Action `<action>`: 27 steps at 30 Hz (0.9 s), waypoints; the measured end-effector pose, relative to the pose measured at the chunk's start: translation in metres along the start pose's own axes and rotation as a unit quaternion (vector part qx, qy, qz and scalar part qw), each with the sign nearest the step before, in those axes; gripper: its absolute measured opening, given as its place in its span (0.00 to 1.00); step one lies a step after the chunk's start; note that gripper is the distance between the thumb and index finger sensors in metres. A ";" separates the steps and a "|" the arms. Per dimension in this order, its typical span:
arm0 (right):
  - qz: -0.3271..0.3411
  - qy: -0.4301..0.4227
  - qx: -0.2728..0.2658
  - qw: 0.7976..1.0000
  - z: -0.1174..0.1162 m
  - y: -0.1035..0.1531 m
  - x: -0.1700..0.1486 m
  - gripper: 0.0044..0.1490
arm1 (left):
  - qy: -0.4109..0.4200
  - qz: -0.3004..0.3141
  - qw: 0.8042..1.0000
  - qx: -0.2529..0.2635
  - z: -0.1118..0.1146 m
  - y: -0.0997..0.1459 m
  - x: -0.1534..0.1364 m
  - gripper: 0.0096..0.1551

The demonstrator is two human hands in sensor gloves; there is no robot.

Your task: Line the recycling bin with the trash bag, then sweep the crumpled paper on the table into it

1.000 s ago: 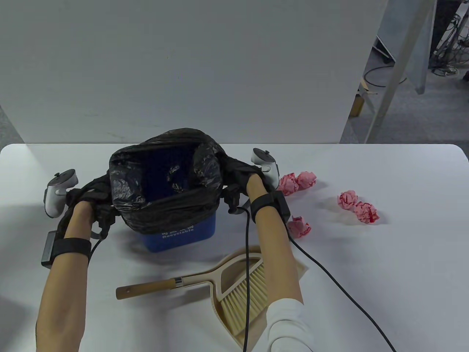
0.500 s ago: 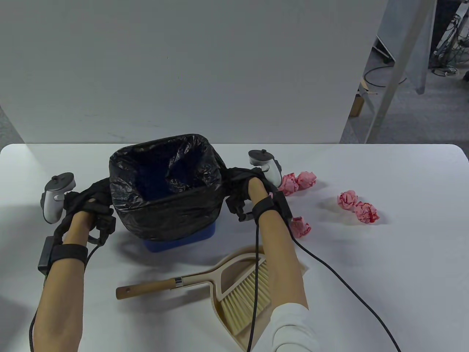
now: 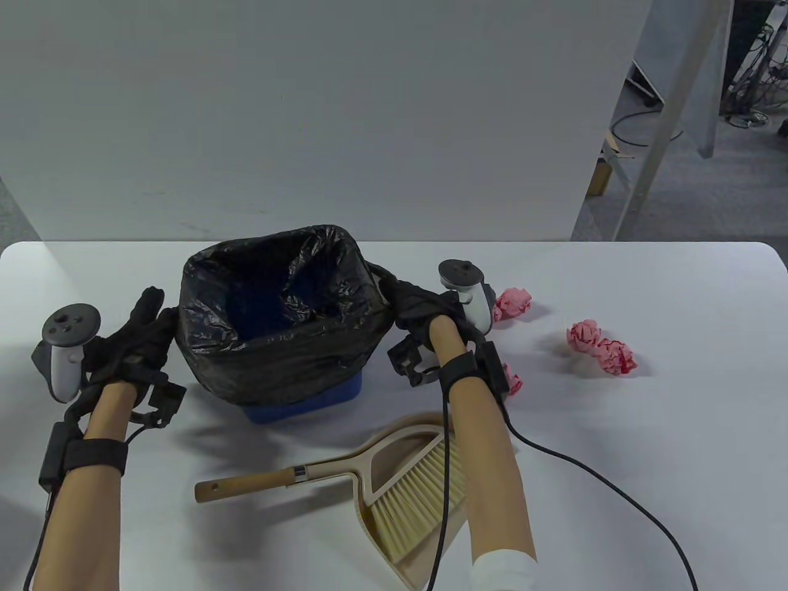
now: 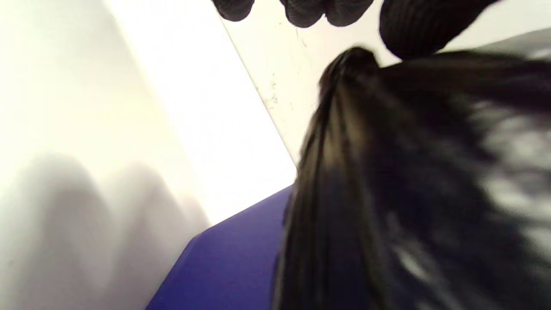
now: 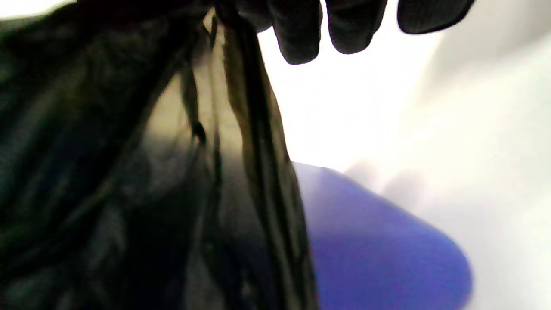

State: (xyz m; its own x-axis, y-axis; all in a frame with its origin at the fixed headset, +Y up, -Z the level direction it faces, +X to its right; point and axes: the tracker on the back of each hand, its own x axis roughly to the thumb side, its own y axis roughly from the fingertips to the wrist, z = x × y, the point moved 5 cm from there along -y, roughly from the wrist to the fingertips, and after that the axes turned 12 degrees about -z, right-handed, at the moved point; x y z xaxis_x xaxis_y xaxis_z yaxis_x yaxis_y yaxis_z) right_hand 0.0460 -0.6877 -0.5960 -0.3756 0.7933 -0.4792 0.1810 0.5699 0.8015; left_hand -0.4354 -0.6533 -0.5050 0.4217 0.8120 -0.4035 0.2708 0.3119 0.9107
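The blue recycling bin (image 3: 301,406) stands at the table's centre left, with the black trash bag (image 3: 277,363) draped over its rim and most of its walls. My left hand (image 3: 148,314) is beside the bag's left side with straight fingers and holds nothing. In the left wrist view its fingertips (image 4: 301,10) hang above the bag (image 4: 409,172) and the bin (image 4: 224,258). My right hand (image 3: 409,301) grips a stretched strand of the bag at the right rim. The right wrist view shows that strand rising to the fingers (image 5: 297,34). Several pink crumpled paper balls (image 3: 514,301) (image 3: 585,335) (image 3: 615,356) lie to the right.
A wooden-handled brush (image 3: 246,483) lies in a beige dustpan (image 3: 400,554) near the front edge, under my right forearm. One paper ball (image 3: 514,383) is half hidden by my right wrist. A black cable (image 3: 591,474) trails across the table to the right.
My left hand has let go of the bag and drawn back to the left with fingers straightened. The bag sits lower over the bin. My right hand shifted slightly right, still gripping.
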 end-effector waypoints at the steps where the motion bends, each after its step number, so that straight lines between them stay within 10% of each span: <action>1: -0.002 0.011 -0.010 1.000 0.005 0.009 -0.003 0.49 | -0.005 0.003 1.000 0.001 0.000 0.005 0.000 0.43; 20: 0.163 0.054 -0.188 0.967 0.047 0.163 -0.096 0.50 | -0.032 0.107 0.991 0.069 0.031 0.126 0.003 0.41; 27: 0.208 0.201 -0.310 0.906 0.039 0.189 -0.123 0.50 | -0.173 0.006 0.983 -0.058 0.076 0.146 -0.004 0.44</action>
State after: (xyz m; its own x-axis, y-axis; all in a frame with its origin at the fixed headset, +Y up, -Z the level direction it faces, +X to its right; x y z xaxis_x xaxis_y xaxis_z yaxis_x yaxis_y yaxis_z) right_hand 0.1618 -0.6693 -0.3999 -0.7149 0.6989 -0.0197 -0.1148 -0.0895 0.9893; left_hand -0.3314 -0.6486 -0.3768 0.6990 0.6055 -0.3805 0.1724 0.3736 0.9114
